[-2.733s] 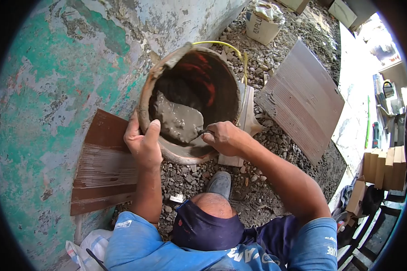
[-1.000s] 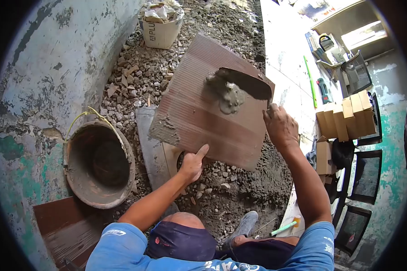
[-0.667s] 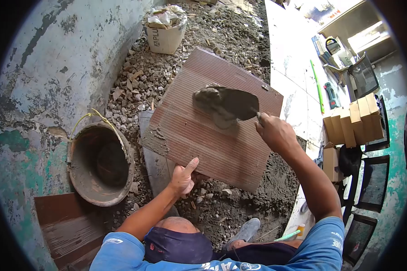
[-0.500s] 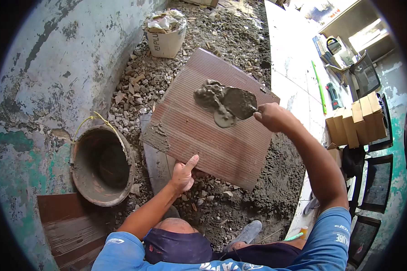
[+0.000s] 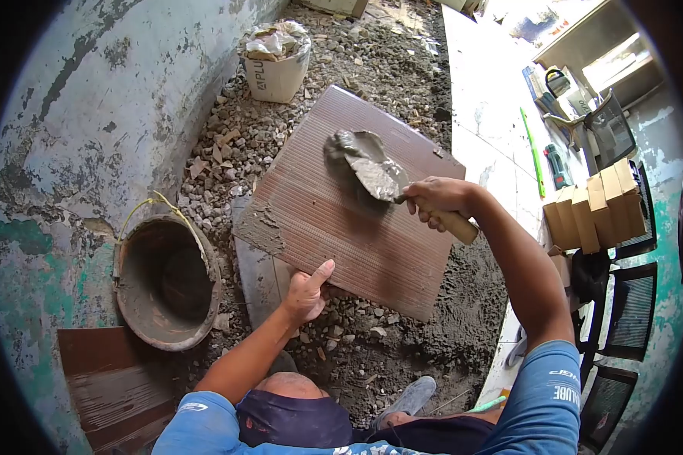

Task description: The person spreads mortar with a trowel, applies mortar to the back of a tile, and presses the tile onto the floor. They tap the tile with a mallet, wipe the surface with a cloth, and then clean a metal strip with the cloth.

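Note:
A large brown tile (image 5: pixel 372 265), ribbed side up, is tilted over the rubble. My left hand (image 5: pixel 308 293) grips its near edge, thumb on top and fingers underneath. In my right hand (image 5: pixel 440 203) is a trowel (image 5: pixel 379 174) with a wooden handle, its wet blade held over the tile's upper middle. Grey mortar (image 5: pixel 343 142) lies at the blade's far end; how much sits beneath the blade is hidden. More mortar (image 5: pixel 259 226) is smeared on the tile's left corner.
A mortar-stained bucket (image 5: pixel 209 322) with a yellow handle stands left. Another brown tile (image 5: pixel 99 356) leans below it. A white pail (image 5: pixel 277 80) of debris sits on the gravel (image 5: pixel 220 144). Along the right are pale floor tiles (image 5: pixel 482 121), cardboard boxes (image 5: pixel 596 208) and chairs (image 5: pixel 631 311).
The trowel has turned over in my right hand, its blade now tipped and shiny, and its wooden handle showing. My left hand keeps its hold on the tile.

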`<state>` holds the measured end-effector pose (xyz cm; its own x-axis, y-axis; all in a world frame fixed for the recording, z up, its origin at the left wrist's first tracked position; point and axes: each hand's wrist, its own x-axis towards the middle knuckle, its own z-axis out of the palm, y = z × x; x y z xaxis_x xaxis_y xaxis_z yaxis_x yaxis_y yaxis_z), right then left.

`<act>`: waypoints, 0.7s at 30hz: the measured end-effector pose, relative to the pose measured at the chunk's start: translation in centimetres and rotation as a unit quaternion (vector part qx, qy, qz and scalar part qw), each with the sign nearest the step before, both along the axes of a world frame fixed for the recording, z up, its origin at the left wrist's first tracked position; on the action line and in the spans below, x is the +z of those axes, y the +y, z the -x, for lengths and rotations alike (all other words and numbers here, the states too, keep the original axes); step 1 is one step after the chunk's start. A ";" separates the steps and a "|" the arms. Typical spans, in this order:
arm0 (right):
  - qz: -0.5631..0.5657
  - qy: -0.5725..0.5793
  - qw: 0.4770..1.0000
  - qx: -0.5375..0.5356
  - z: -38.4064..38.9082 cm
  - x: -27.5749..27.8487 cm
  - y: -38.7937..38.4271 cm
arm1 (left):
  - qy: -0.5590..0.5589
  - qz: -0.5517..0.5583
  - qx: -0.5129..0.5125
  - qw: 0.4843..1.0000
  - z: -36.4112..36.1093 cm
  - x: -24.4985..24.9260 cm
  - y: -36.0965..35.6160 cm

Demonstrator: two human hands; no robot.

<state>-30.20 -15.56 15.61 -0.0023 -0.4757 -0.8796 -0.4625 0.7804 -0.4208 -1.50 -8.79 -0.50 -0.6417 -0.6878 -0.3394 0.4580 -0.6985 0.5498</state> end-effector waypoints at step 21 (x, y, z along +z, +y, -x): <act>0.153 0.320 0.875 0.329 -7.8 3.4 3.5 | 0.041 0.038 -0.030 0.998 -0.3 -0.1 -0.5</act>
